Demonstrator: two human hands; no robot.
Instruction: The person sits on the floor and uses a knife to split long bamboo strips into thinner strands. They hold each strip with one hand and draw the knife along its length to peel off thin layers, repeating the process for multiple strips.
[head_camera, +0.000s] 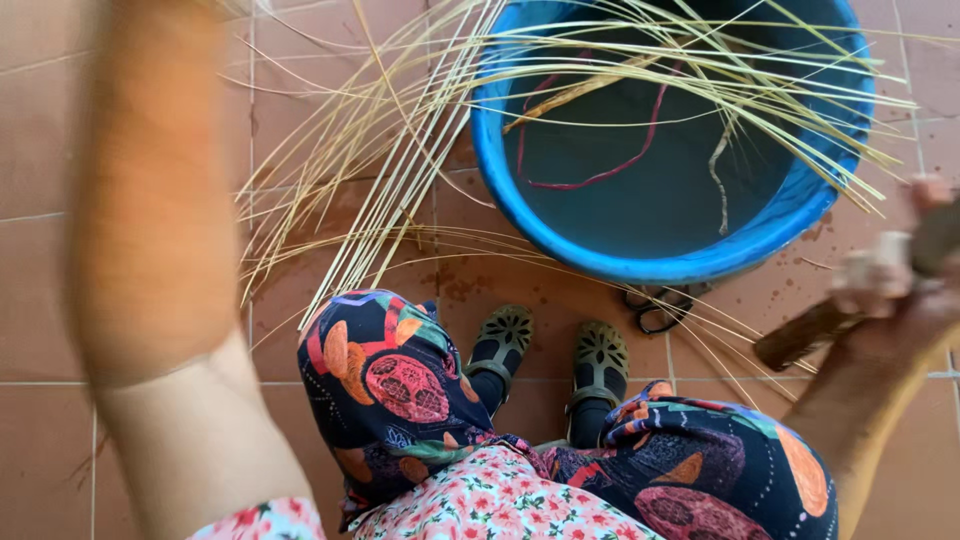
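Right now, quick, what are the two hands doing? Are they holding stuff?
Left hand: out of the picture; only the blurred left arm shows.
Right hand: blurred, closed around a brown stick-like tool.

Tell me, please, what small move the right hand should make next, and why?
Probably lower the right hand and its brown stick-like tool toward the straw strands, I'd judge. The strands lie fanned across the blue tub and the wet tiles, while the hand is raised and blurred off to the side.
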